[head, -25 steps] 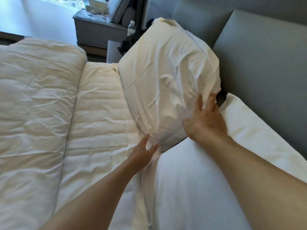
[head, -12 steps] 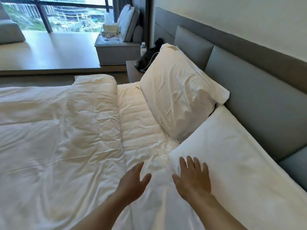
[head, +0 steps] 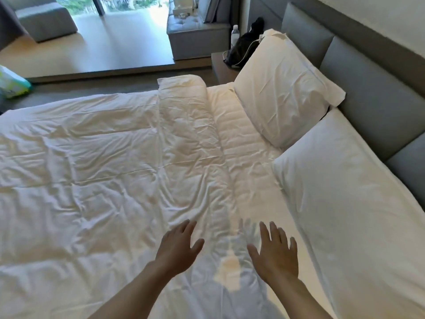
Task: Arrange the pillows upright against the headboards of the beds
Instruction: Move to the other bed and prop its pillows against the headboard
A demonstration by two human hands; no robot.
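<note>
We have one pillow (head: 279, 88) standing propped against the headboard (head: 377, 107), tilted back a little, its lower edge on the mattress. The second pillow (head: 349, 192) lies flat just beside it, along the foot of the headboard, its far corner touching the upright one. So we judge the step in hand to be the gap between pillows — the first looks done, the second not yet begun.

Our left hand (head: 177, 247) and right hand (head: 274, 252) hover over the bed with fingers spread wide, palms down, holding nothing; whether they brush the sheet we cannot tell. The right one is near the flat pillow's near edge, the left well apart from it.

The next move, as we read it, calls for a grip on both long sides of the flat pillow, a lift and a turn, then setting it on edge beside the first. Soft filling will sag, so it probably wants a press at the base to stand.

The duvet (head: 92, 169) is rumpled and folded back from the headboard, leaving a strip of quilted mattress (head: 234, 125) bare — room enough to work. Beyond the bed stand a nightstand (head: 220, 65) with a dark bag (head: 243, 47) and a bottle (head: 235, 34), a grey bench (head: 195, 40) and a bright window.
</note>
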